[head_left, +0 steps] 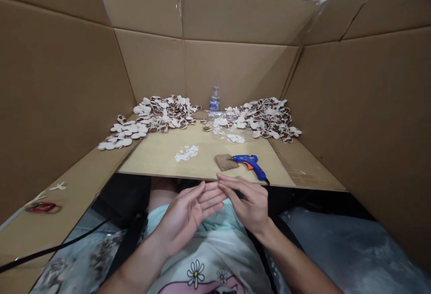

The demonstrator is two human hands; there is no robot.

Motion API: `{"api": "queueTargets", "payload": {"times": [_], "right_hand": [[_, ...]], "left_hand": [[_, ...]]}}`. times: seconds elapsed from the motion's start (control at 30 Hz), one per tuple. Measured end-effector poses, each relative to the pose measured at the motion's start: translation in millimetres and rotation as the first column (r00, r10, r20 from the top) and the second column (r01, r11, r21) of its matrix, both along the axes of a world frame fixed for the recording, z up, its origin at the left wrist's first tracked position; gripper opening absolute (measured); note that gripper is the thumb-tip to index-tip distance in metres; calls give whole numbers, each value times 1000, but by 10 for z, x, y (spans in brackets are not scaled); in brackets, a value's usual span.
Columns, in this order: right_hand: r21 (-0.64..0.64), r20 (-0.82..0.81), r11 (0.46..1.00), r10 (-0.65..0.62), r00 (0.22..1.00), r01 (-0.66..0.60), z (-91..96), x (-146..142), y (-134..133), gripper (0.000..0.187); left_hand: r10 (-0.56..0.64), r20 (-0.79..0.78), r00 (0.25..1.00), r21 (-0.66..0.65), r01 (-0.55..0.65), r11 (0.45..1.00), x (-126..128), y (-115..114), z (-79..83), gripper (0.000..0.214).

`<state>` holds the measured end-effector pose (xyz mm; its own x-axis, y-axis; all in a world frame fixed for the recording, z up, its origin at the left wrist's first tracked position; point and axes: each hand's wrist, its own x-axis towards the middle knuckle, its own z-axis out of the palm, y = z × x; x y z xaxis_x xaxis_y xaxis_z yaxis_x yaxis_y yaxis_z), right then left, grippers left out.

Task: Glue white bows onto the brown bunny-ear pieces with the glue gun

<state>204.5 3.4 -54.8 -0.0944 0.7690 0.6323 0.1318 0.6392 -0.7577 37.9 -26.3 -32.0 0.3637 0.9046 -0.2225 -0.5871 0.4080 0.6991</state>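
My left hand [191, 213] is turned palm up over my lap, fingers stretched out and nothing in it. Its fingertips meet those of my right hand [245, 202], which lies palm down with straight fingers. Just beyond the right hand, on the board [158, 166], a blue glue gun [251, 161] with an orange trigger lies on its side. Its nozzle rests over a brown cardboard square [226, 162]. A small heap of white cut-out pieces [186, 153] lies left of that square.
Piles of white and brown rounded pieces with cords stand at back left [164, 112] and back right [266, 116]. Between them is a water bottle [214, 99]. Red-handled scissors [42, 207] lie at left. Cardboard walls [242, 20] enclose the board. A black cable [67, 243] crosses lower left.
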Motion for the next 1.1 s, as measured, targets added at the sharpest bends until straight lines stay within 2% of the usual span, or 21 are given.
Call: {"api": "queueTargets", "payload": {"times": [0.1, 0.17, 0.2, 0.23, 0.3, 0.37, 0.4, 0.47, 0.57, 0.63, 0.7, 0.73, 0.77, 0.83, 0.9, 0.93, 1.03, 1.1], "right_hand": [[-182, -123, 983, -24, 992, 1, 45, 19, 26, 10], [-343, -224, 935, 14, 975, -93, 84, 20, 40, 8], [-411, -274, 897, 48, 960, -162, 101, 15, 45, 11], [-465, -323, 853, 85, 943, -236, 115, 6, 47, 14], [-536, -418, 755, 152, 895, -378, 128, -25, 38, 17], [-565, -514, 660, 188, 837, -495, 120, -67, 10, 17], [-567, -551, 623, 199, 810, -539, 111, -91, -8, 17], [-560, -598, 584, 205, 774, -588, 85, -134, -45, 15], [-557, -604, 586, 201, 772, -588, 49, -177, -81, 12], [-568, -562, 587, 236, 793, -577, 40, -183, -94, 15], [-596, -462, 579, 319, 828, -556, 40, -170, -110, 22], [-621, -392, 574, 361, 846, -533, 41, -156, -120, 26], [-649, -317, 569, 401, 860, -505, 40, -137, -129, 30], [-704, -191, 564, 435, 880, -432, 33, -86, -133, 40], [-723, -118, 572, 452, 884, -388, 22, -28, -112, 50], [-718, -84, 592, 448, 890, -366, 19, 0, -94, 52], [-702, -9, 639, 435, 900, -316, 23, 73, -34, 51], [-702, 38, 651, 439, 898, -288, 26, 110, -6, 51]], "left_hand": [[-8, -74, 997, 58, 12, 998, -32, -12, 36, 37], [95, -210, 973, 185, -55, 981, -53, -30, 49, 35], [193, -305, 933, 294, -100, 951, -63, -40, 50, 30], [316, -396, 862, 427, -131, 895, -70, -49, 50, 25], [560, -501, 660, 679, -102, 727, -75, -60, 42, 23], [714, -498, 492, 817, -10, 576, -62, -57, 27, 29], [757, -478, 445, 853, 29, 522, -52, -49, 17, 29], [810, -427, 401, 897, 78, 434, -32, -25, -7, 23], [861, -337, 382, 941, 134, 309, -33, 7, -51, 15], [874, -309, 376, 949, 177, 259, -69, 8, -93, 19], [863, -333, 380, 939, 219, 266, -144, -10, -161, 23], [852, -366, 375, 927, 230, 297, -204, -24, -210, 23], [837, -417, 354, 906, 230, 354, -285, -38, -270, 20], [788, -562, 252, 827, 165, 537, -525, -66, -427, 14], [691, -716, 100, 694, -10, 720, -878, -99, -627, 16], [627, -778, 36, 619, -125, 776, -1089, -121, -738, 19], [530, -843, -88, 531, -293, 795, -1758, -192, -1092, 26], [453, -881, -139, 469, -388, 794, -2148, -224, -1318, 24]]}}
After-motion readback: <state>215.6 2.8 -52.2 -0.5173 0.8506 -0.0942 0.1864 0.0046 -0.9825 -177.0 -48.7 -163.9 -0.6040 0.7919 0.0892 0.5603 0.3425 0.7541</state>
